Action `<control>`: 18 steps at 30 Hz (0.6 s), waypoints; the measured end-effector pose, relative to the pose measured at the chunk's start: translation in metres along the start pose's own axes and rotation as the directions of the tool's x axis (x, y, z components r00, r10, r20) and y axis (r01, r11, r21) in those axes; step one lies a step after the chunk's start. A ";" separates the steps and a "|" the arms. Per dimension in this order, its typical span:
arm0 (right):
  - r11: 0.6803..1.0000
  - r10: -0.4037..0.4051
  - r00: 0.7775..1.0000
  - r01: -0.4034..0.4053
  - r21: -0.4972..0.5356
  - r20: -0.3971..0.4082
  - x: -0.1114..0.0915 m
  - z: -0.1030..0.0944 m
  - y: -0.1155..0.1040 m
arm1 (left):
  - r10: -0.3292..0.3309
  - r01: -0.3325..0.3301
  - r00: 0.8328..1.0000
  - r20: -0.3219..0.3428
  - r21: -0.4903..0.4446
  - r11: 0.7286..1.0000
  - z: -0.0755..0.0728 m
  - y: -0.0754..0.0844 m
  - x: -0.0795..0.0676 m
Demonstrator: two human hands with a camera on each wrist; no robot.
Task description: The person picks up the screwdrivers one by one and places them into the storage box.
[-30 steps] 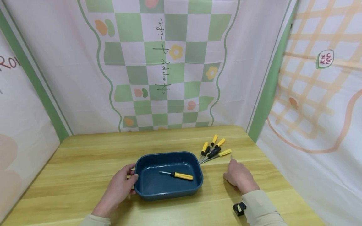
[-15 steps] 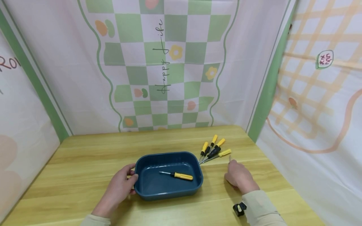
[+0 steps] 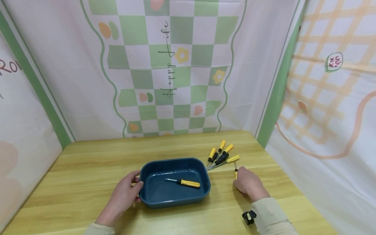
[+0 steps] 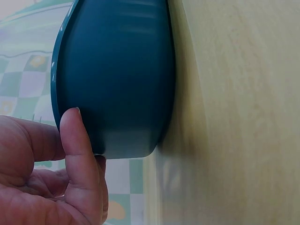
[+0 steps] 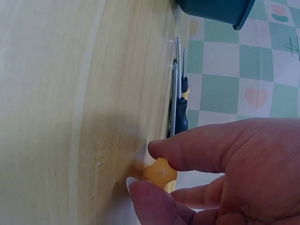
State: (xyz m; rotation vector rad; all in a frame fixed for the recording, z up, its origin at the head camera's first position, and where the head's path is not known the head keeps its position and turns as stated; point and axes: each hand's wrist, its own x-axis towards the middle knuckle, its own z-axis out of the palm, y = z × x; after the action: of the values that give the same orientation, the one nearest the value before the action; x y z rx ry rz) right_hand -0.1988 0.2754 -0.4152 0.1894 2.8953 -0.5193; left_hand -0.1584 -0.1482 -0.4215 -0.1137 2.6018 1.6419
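A dark blue rectangular tray (image 3: 157, 192) rests on the table, with one yellow-handled screwdriver (image 3: 190, 183) lying inside. My left hand (image 3: 124, 191) grips the tray's left end at the rim; the left wrist view has its fingers against the wall (image 4: 117, 84). To the right of the tray, my right hand (image 3: 249, 183) pinches another yellow-handled screwdriver (image 3: 236, 173) between thumb and finger. Its handle end (image 5: 160, 173) faces the right wrist camera, while in the head view its shaft points away from me. Most of that handle is hidden by the hand.
Beyond the tray's right corner lies a fanned group of several screwdrivers (image 3: 222, 159), with yellow or black handles and shafts towards the tray. A patterned cloth (image 3: 182, 81) hangs behind the wooden table (image 3: 97, 163). A black device (image 3: 249, 217) is at the right cuff.
More of the screwdriver in my right hand shows now: its shaft, black collar and some yellow handle, where before only a tip stuck out. The left hand and tray have stayed put.
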 end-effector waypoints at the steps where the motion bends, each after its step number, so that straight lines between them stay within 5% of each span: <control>1: 1.000 0.000 1.000 0.000 0.000 0.002 0.000 0.000 0.000 | -0.001 0.001 1.000 0.000 -0.002 1.000 0.000 0.000 0.000; 18: 0.999 -0.014 1.000 0.015 -0.045 0.015 -0.002 -0.001 0.001 | -0.002 0.002 1.000 0.002 0.002 1.000 0.000 -0.001 0.001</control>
State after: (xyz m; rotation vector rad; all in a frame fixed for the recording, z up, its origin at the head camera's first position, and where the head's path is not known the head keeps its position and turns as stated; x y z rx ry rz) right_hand -0.1965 0.2765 -0.4138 0.1575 2.8928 -0.4555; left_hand -0.1589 -0.1482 -0.4226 -0.1141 2.6005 1.6378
